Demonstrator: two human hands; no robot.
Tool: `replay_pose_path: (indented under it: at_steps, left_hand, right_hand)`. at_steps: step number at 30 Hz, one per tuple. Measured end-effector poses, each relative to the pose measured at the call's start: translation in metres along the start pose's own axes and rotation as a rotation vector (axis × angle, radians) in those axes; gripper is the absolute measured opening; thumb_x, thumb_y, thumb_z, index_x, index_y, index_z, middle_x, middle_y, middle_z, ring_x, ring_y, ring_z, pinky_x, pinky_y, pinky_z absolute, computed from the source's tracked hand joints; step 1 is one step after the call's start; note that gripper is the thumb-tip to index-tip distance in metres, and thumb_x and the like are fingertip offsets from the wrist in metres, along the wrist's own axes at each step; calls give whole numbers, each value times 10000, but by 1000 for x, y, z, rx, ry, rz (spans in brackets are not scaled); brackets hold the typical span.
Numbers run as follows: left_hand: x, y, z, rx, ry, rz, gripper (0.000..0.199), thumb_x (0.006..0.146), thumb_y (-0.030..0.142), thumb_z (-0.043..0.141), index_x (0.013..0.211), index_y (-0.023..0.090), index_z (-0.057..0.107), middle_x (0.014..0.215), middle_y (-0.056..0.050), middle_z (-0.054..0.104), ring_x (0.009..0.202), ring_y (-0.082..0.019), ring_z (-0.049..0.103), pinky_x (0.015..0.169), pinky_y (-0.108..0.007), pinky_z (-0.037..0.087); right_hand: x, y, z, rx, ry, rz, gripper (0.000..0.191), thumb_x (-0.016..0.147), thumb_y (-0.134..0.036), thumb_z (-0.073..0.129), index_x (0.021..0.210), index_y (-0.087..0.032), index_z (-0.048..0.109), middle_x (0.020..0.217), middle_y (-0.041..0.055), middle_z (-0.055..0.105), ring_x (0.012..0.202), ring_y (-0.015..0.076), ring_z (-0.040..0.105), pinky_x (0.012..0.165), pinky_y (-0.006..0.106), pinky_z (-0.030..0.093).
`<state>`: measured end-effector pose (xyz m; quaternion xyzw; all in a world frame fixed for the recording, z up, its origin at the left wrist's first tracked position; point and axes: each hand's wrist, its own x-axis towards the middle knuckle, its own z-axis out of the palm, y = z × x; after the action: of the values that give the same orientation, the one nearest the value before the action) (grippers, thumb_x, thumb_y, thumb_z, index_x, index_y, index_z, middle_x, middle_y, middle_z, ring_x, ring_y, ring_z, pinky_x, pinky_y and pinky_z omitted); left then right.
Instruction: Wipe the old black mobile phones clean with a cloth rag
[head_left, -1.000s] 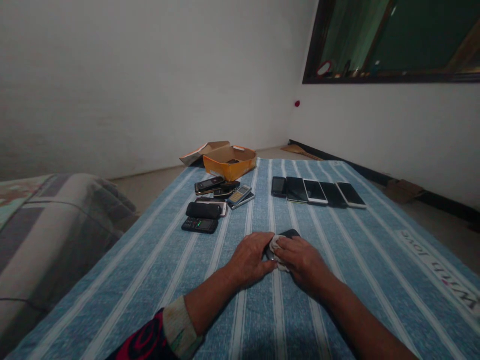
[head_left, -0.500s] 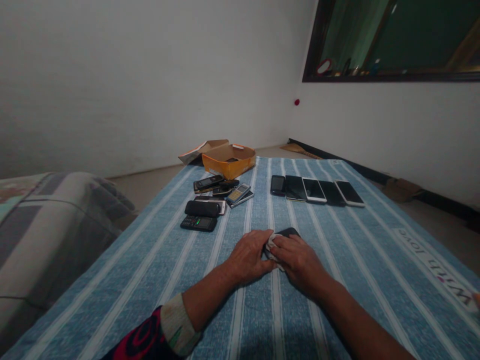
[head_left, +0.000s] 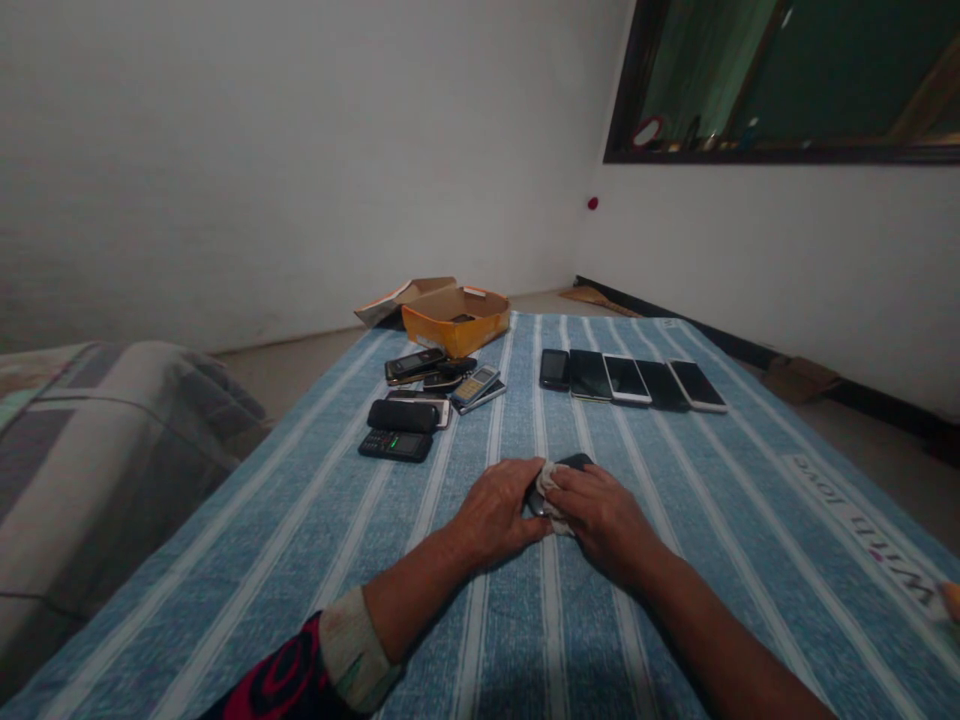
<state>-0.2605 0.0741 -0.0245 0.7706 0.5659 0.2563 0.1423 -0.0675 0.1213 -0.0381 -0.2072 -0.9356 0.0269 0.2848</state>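
Left hand [head_left: 499, 515]: fingers close on the left edge of the dark phone [head_left: 574, 461]; a narrow grip, the palm is low over the sheet;
Right hand [head_left: 604, 525]: fingers press a white cloth [head_left: 551, 497] on the same phone; also a narrow grip, holding the cloth;
Dark phone: it lies between both hands on the blue striped bedsheet [head_left: 750, 520]; only its far end shows, the rest is hidden;
Row ahead: five smartphones [head_left: 626, 380] lie side by side, beyond the hands;
Left of row: keypad phones [head_left: 395, 446] lie in a loose group, some overlapping;
Far end: an orange cardboard box [head_left: 456, 322] stands just past the sheet's edge.
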Motion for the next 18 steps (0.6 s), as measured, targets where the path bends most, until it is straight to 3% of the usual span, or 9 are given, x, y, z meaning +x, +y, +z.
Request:
replay_pose_path:
  at_steps: [9,18]
  left_hand:
    - [-1,0,2,40,-25,3,577,755,311,722,1277,198,505,1215,-109,639,1125,-298,579,964,-461,446]
    - [0,1,6,61,11,5,550,751,310,737,1248,194,529,1198,-107,645,1121,-295,581,969,-444,443]
  right_hand:
    - [-19,37,-9,2,51,120,376,874,-101,530,1193,-252,661,1216,92,683,1092,236,655,906,429,534]
    - [-14,24,3,35,79,35,355,876,-93,535,1183,-219,664,1221,116,676,1143,240,629,937,422,532]
